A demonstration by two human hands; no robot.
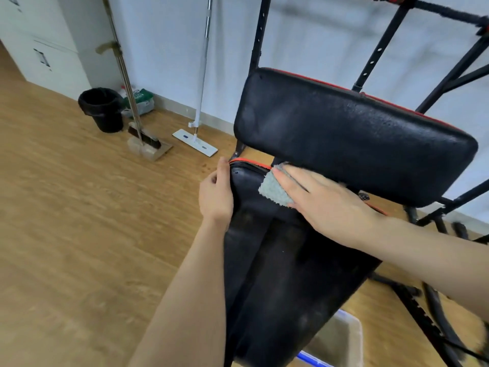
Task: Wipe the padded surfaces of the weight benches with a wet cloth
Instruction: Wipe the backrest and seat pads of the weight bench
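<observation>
A black weight bench with red piping fills the middle and right of the head view. Its long seat pad [285,274] runs toward me, and its raised back pad [349,133] glistens wet. My right hand [325,202] lies flat on a grey cloth [274,190], pressing it onto the far end of the seat pad, just under the back pad. My left hand [215,193] grips the left edge of the seat pad near its far corner, thumb on the piping.
The black bench frame [258,35] rises behind the pads, and its legs spread at the right. A clear plastic bin [341,337] stands under the bench. By the wall stand a black trash can [102,108], a broom with dustpan [144,140] and a flat mop [195,141].
</observation>
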